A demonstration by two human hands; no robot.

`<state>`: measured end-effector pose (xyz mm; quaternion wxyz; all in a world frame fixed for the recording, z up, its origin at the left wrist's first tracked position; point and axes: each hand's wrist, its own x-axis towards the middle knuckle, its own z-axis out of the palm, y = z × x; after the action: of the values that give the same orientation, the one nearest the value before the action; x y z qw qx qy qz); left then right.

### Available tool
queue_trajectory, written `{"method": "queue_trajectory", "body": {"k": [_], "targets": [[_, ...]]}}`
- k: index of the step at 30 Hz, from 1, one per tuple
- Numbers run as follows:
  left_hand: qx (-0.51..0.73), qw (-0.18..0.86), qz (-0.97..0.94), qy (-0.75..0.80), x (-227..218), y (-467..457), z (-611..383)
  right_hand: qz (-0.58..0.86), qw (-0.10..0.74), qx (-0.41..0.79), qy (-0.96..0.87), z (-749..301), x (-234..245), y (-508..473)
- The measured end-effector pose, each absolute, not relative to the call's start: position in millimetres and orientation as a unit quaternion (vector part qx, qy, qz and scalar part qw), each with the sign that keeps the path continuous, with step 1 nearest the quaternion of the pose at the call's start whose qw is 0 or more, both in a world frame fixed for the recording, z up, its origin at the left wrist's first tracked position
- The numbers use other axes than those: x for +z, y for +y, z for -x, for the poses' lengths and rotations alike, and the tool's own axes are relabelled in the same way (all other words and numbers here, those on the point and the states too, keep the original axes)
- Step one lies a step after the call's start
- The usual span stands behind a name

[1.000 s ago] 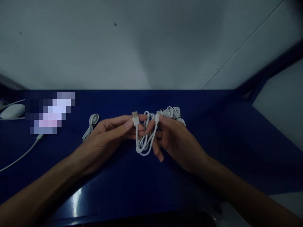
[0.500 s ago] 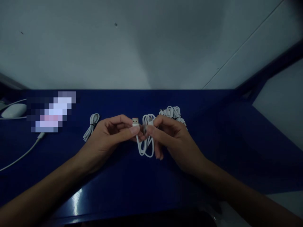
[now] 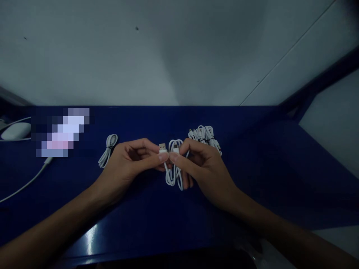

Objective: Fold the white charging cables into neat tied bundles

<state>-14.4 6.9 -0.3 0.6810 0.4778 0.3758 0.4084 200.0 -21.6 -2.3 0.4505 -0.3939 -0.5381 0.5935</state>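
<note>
A coiled white USB cable (image 3: pixel 174 177) is held between my two hands above the blue table. My left hand (image 3: pixel 134 158) pinches its USB plug (image 3: pixel 162 147) between thumb and fingers, metal end up. My right hand (image 3: pixel 203 164) grips the cable's other, smaller plug (image 3: pixel 176 147) with thumb and forefinger, and its loops hang below. The two thumb tips almost meet. Part of the coil is hidden behind my fingers.
One bundled white cable (image 3: pixel 108 150) lies left of my left hand. Several tied white cables (image 3: pixel 206 135) lie behind my right hand. A blurred-out device with a lit screen (image 3: pixel 63 130), a white cord (image 3: pixel 26 189) and a white rounded object (image 3: pixel 16 131) are at the left.
Both plugs have come closer together and slightly lower. My right hand has shifted a little left, my left hand a little right, with the coil still held.
</note>
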Motion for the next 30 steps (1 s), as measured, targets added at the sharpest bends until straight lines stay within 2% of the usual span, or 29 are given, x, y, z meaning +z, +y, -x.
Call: {"method": "queue_trajectory", "body": {"k": [30], "targets": [[0.373, 0.679, -0.474, 0.418, -1.4, 8.1, 16.6, 0.435, 0.418, 0.606, -0.518, -198.4, -0.2, -19.6]]}}
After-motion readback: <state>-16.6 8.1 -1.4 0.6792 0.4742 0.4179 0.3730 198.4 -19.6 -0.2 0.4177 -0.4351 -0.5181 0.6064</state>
